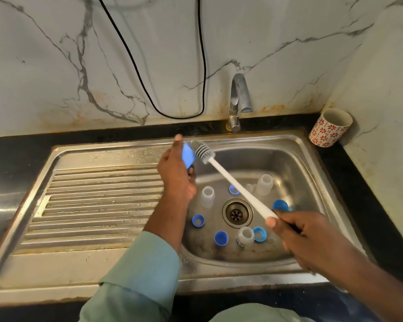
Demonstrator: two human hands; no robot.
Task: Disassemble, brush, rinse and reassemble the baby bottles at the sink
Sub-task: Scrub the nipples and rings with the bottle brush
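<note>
Single head cam; looks fwd and steeply down, close over sink (312,163); wide-angle.

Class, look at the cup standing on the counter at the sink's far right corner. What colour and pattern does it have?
White cylindrical cup with red flower motifs, shown in the head view.

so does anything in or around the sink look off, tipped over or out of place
Mostly not: bottle parts stand loose in the sink basin, as expected mid-wash. One clear bottle near the drain leans instead of standing upright. A black cable loops down the wall close to the tap, and rusty stains mark the wall there.
</note>
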